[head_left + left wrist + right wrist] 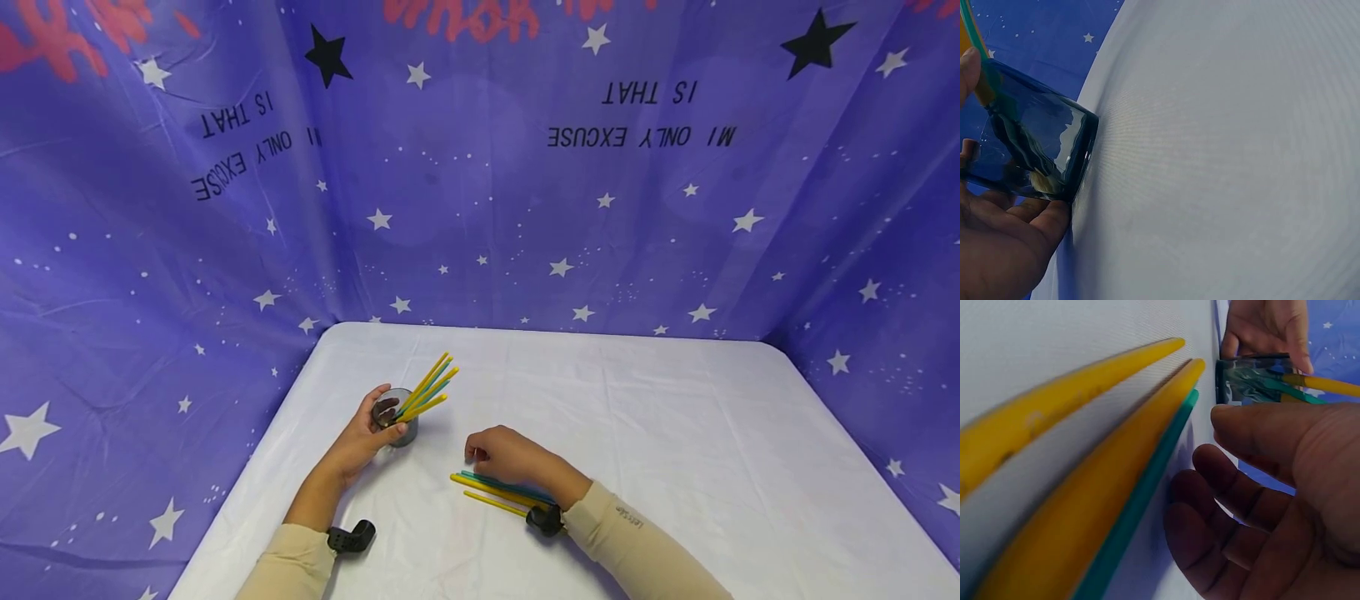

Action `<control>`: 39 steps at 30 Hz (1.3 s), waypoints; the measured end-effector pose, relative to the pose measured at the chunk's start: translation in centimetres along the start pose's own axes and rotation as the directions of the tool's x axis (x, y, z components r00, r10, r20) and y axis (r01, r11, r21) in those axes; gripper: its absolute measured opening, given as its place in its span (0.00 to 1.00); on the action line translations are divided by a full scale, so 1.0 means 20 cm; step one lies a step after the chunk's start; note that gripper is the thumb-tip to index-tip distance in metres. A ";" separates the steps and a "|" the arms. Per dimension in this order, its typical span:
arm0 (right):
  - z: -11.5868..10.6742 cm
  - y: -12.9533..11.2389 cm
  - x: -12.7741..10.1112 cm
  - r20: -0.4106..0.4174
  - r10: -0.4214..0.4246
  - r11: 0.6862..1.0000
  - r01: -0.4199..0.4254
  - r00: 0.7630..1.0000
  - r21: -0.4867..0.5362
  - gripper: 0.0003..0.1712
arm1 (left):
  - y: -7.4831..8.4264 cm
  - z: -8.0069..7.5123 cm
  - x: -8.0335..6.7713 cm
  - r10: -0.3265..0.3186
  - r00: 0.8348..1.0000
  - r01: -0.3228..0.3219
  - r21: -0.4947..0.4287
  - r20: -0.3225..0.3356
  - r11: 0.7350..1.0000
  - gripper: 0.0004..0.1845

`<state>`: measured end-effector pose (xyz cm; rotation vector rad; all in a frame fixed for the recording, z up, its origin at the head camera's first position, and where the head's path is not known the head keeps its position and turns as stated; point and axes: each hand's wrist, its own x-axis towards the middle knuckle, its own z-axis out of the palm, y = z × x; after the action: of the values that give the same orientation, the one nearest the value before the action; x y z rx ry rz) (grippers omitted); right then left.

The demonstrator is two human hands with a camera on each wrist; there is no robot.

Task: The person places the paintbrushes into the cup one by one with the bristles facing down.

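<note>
Near the table's left side my left hand (pixel 358 447) grips a smoky clear glass cup (pixel 408 436), thumb at the rim and fingers round its side. Several paintbrushes (pixel 422 408) with yellow and teal handles lean out of it to the right. In the left wrist view the cup (pixel 1054 137) tilts, and bristles show dimly through its wall. My right hand (pixel 512 454) holds nothing, its fingers loosely curled above more yellow and teal paintbrushes (pixel 491 486) lying on the table. In the right wrist view these handles (pixel 1116 450) lie beside the fingertips (pixel 1213 462).
A white cloth covers the table (pixel 637 417). Purple curtains (pixel 525 208) with stars and printed words stand along its back and sides. A black wrist camera (pixel 352 536) sits on the left wrist, another (pixel 543 520) on the right.
</note>
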<state>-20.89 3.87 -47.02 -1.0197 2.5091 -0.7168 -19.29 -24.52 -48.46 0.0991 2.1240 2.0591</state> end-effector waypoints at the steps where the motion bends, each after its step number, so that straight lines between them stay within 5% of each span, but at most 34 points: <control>1: 0.01 0.00 0.00 0.003 0.001 1.000 -0.001 1.000 -0.012 0.05 | 0.00 0.00 0.00 0.000 1.000 0.000 -0.003 -0.002 1.000 0.45; 39: 0.03 -0.07 0.00 0.045 -0.041 0.963 0.051 0.998 -0.264 0.10 | -0.01 0.00 0.00 0.011 1.000 -0.010 -0.025 0.006 1.000 0.45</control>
<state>-19.82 2.89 -46.65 -1.1712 2.6031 -0.3744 -19.32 -24.62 -48.74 0.1138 2.0979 2.0875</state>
